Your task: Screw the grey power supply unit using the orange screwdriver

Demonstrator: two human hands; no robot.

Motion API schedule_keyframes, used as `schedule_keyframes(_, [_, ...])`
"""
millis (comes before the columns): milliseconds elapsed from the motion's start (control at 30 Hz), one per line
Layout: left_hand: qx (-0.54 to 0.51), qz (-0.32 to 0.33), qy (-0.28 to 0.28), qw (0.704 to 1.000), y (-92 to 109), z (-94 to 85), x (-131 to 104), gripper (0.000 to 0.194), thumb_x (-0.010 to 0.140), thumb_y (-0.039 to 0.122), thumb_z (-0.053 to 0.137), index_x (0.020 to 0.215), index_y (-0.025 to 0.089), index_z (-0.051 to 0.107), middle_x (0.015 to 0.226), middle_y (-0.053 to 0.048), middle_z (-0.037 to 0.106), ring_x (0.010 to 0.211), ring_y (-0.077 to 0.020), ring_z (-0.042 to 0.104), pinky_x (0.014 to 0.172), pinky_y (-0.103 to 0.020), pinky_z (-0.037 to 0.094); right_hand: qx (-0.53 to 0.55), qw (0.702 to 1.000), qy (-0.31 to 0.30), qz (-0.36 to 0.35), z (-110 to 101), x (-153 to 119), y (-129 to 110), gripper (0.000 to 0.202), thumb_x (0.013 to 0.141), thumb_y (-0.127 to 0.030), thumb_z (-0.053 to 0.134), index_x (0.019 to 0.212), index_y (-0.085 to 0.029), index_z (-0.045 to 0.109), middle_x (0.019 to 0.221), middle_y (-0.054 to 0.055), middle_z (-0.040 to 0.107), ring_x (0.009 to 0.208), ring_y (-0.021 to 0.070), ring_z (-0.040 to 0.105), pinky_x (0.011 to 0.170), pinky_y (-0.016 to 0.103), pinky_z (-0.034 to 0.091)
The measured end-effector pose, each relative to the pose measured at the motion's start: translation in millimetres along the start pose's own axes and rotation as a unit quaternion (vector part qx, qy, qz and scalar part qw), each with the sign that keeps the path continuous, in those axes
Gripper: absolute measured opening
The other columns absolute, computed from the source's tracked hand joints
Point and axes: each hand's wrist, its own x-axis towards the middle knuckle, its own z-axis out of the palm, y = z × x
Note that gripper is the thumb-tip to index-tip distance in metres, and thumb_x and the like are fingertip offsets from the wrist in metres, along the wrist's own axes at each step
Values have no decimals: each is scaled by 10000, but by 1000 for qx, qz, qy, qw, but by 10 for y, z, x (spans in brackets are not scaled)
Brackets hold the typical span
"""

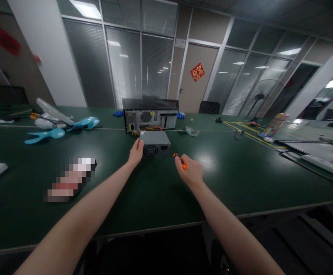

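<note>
Green bench (155, 191) carried one power supply (155, 138); left hand (136, 153) gripped its side, right hand (188, 170) closed around one screwdriver (180, 161).

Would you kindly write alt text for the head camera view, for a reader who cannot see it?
A left hand holds the edge of a grey power supply on a green table, while the right hand holds an orange-handled screwdriver, tip near the unit's right end. Behind stands a computer case; light-blue plastic pieces lie to the left.
</note>
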Motion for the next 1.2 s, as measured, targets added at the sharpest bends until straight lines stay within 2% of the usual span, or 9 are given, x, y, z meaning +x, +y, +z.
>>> schedule_keyframes(133, [7, 11, 9, 1000, -24, 11, 9, 602, 834, 560, 307, 1274, 167, 424, 1275, -90, 477, 1184, -206, 416, 1003, -323, 289, -6, 1000, 10, 23, 44, -4, 15, 507, 869, -498, 246, 607, -172, 533, 538, 17, 532, 493, 103, 426, 501, 249, 156])
schedule_keyframes(333, [17, 3, -1, 1000, 15, -8, -13, 589, 835, 563, 299, 1275, 192, 425, 1257, -85, 495, 1157, -217, 446, 975, -339, 325, -28, 999, 31, -27, 69, -1, 21, 371, 846, -420, 333, 668, -167, 539, 600, 20, 572, 498, 100, 439, 502, 247, 154])
schedule_keyframes(567, [14, -7, -1, 1000, 75, -3, -26, 565, 836, 538, 333, 1269, 189, 432, 1255, -87, 497, 1157, -222, 446, 969, -344, 333, -25, 997, 28, -66, 39, 4, 17, 261, 792, -410, 416, 750, -175, 521, 698, 13, 583, 564, 107, 471, 501, 233, 182])
schedule_keyframes(700, [5, -8, -3, 1000, 100, -7, -29, 553, 836, 529, 343, 1259, 186, 445, 1243, -88, 507, 1143, -223, 457, 963, -344, 339, 0, 999, 35, -34, 36, 1, 9, 314, 825, -449, 374, 760, -187, 534, 691, 5, 582, 555, 102, 466, 503, 232, 180])
schedule_keyframes(833, [-6, -12, -9, 1000, 104, -14, -29, 549, 835, 530, 345, 1260, 198, 444, 1237, -81, 512, 1131, -225, 466, 967, -348, 337, 38, 998, 35, 35, 63, 16, 31, 443, 850, -525, 293, 712, -197, 558, 556, -10, 531, 504, 101, 442, 499, 233, 172])
schedule_keyframes(900, [-9, -4, -11, 1000, 94, -12, -24, 543, 838, 527, 339, 1261, 203, 443, 1230, -76, 518, 1127, -222, 469, 967, -347, 336, 49, 997, 47, 47, 79, 28, 38, 459, 842, -538, 304, 683, -193, 562, 533, -10, 516, 498, 101, 438, 498, 234, 177])
schedule_keyframes(1033, [0, -3, -5, 1000, 58, 4, -8, 545, 837, 523, 344, 1263, 197, 442, 1239, -81, 511, 1137, -224, 460, 974, -354, 328, 50, 995, 84, 19, 105, 39, 38, 387, 837, -477, 358, 683, -181, 555, 577, -1, 532, 511, 100, 446, 507, 231, 213])
schedule_keyframes(1200, [-4, 2, -1, 1000, 40, 12, -4, 548, 835, 529, 343, 1261, 199, 445, 1237, -74, 514, 1136, -215, 462, 976, -342, 326, 82, 993, 81, -40, 102, 28, 46, 208, 810, -360, 432, 754, -186, 531, 668, 1, 556, 584, 108, 489, 537, 219, 284])
